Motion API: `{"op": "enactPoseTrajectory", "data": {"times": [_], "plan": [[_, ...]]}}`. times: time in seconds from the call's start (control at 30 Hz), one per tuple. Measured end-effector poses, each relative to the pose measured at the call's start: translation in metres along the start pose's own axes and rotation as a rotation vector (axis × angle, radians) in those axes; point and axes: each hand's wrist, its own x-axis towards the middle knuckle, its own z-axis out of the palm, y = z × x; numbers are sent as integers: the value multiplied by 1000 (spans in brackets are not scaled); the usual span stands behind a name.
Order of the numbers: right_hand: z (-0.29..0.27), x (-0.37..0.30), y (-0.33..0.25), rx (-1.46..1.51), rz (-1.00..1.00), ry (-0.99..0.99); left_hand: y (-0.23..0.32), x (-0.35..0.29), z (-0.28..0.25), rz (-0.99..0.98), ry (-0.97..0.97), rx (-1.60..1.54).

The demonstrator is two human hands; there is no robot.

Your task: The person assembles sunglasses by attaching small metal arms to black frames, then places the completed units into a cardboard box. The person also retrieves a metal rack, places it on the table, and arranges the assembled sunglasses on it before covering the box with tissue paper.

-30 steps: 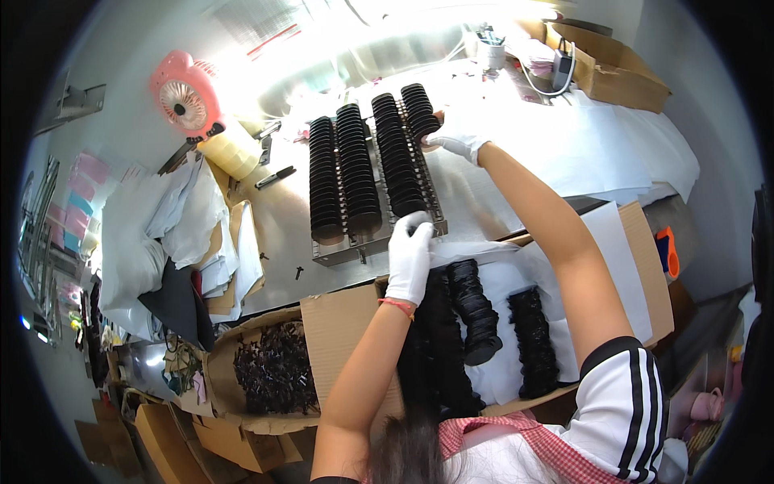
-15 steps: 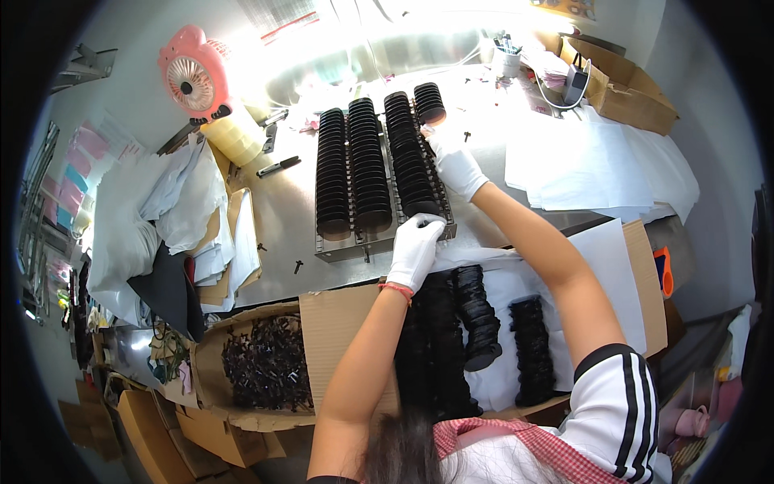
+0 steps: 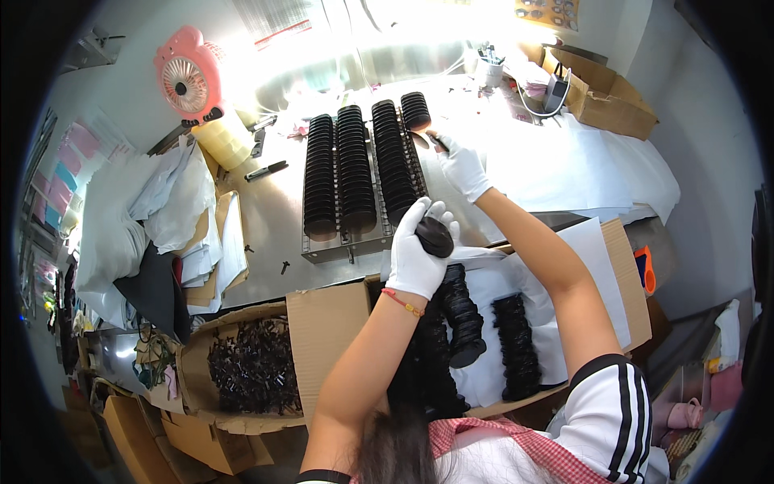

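A metal rack (image 3: 329, 254) on the table carries rows of dark rounded lenses (image 3: 355, 173) standing on edge. The rightmost row (image 3: 415, 109) is short, filled only at its far end. My gloved left hand (image 3: 415, 262), palm turned up, holds dark lenses (image 3: 436, 239) at the rack's near right corner; how many is hidden. Beside the short row, my gloved right hand (image 3: 465, 168) pinches a dark lens (image 3: 439, 143) between thumb and fingers. Below the rack, black wrinkled bundles (image 3: 512, 347) lie on white sheeting in a carton.
An open carton of small dark pieces (image 3: 254, 363) stands at the near left. A pink fan (image 3: 189, 77), a black marker (image 3: 266, 171) and piled papers (image 3: 214, 250) are at the left. White sheets (image 3: 580, 161) and a cardboard box (image 3: 613, 97) lie at the right.
My left hand has turned palm up and now shows dark lenses in it. My right hand has drawn slightly back from the short row, a lens in its fingers. The whole view has shifted a little.
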Motion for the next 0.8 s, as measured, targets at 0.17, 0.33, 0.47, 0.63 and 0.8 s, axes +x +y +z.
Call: {"op": "enactPoseTrajectory", "data": {"times": [0.17, 0.33, 0.47, 0.63, 0.8], "plan": [[-27, -27, -67, 462, 103, -181, 4, -15, 4, 118, 81, -61], [-41, -35, -81, 241, -12, -398, 12, -14, -5, 2, 172, 16], [-12, 32, -18, -209, 136, -146, 11, -19, -6, -72, 66, -138], [23, 73, 45, 197, 310, -276, 10, -26, -12, -73, -151, -177], [28, 87, 73, 380, 287, -518, 15, -14, -31, -10, -172, -8]]}}
